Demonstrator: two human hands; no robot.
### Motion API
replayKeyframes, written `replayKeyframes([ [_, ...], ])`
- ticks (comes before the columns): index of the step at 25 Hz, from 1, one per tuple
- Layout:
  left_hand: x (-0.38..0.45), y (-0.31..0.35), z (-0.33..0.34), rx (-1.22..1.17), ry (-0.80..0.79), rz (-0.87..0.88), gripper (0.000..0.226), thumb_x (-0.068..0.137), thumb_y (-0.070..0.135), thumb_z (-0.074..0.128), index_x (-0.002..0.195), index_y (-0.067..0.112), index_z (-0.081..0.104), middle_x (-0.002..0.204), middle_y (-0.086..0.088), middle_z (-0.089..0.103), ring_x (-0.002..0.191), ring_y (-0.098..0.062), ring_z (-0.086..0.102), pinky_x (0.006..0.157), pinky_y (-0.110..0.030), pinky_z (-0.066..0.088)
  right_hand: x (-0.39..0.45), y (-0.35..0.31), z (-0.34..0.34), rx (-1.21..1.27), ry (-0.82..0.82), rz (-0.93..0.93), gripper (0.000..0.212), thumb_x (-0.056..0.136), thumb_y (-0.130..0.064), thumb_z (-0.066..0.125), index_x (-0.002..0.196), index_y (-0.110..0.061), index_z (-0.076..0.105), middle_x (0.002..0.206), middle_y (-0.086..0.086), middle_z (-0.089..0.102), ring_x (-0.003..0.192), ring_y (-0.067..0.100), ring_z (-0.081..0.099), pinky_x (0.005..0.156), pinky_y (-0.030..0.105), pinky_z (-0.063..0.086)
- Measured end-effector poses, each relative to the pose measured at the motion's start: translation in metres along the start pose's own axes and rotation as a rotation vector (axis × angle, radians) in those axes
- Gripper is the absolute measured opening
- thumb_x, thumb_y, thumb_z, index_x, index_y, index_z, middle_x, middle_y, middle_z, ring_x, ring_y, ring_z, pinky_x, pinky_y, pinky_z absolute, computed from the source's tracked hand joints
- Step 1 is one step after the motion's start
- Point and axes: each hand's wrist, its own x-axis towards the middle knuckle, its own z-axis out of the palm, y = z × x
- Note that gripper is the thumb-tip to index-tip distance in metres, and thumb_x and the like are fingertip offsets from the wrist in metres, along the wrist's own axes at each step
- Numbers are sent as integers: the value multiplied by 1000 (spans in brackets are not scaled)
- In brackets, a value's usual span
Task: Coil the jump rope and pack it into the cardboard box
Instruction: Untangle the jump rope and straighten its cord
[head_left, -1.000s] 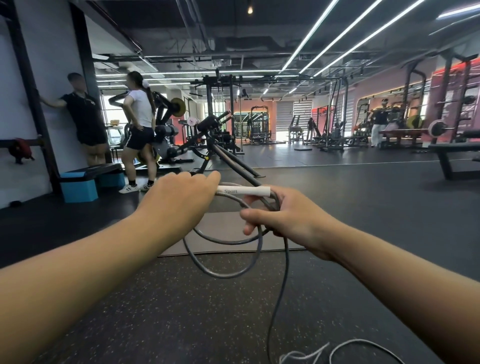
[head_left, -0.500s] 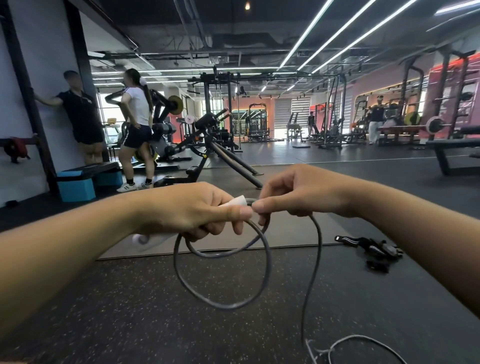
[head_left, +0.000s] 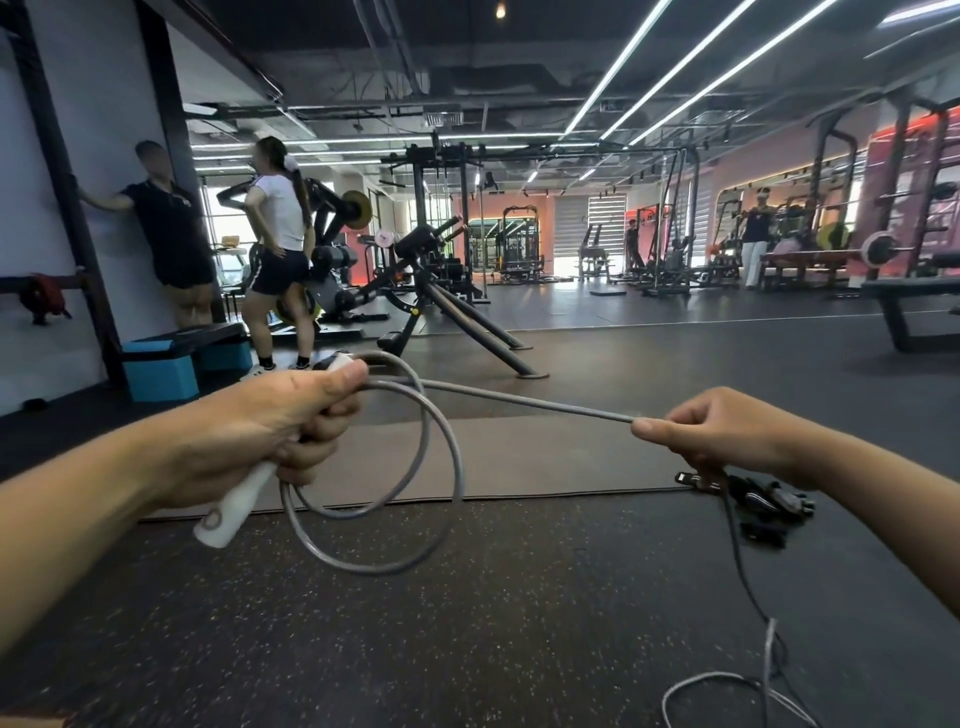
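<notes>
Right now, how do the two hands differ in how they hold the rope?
The left hand is a closed fist around the white handle and the hanging loops; the right hand only pinches the rope at its fingertips. The left is near the body's centre, the right stretched out sideways. Both grip the same taut span.
</notes>
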Motion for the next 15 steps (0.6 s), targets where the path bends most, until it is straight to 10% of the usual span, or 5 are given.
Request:
replayKeyframes([
  [4,-8,-7,-5,-380,234,160,39,96,48,54,72,17,49,61,5,27,41,-8,27,41,-22,33,-12,21,4,-1,108,129,65,75,-81,61,60,-20,41,56,2,40,48,20,41,54,27,35],
  [9,35,-3,61,-880,472,369,37,104,43,42,77,17,43,57,6,37,45,-10,40,53,-27,51,6,-37,76,763,-169,-110,49,105,-45,42,105,-5,69,67,-1,30,59,16,17,55,32,14],
  [15,71,14,129,-974,712,280,59,105,53,31,116,7,66,97,-4,77,71,-18,72,86,-39,56,5,-104,138,1006,-167,-346,51,72,-68,76,101,-27,73,84,0,63,68,14,56,66,33,42],
])
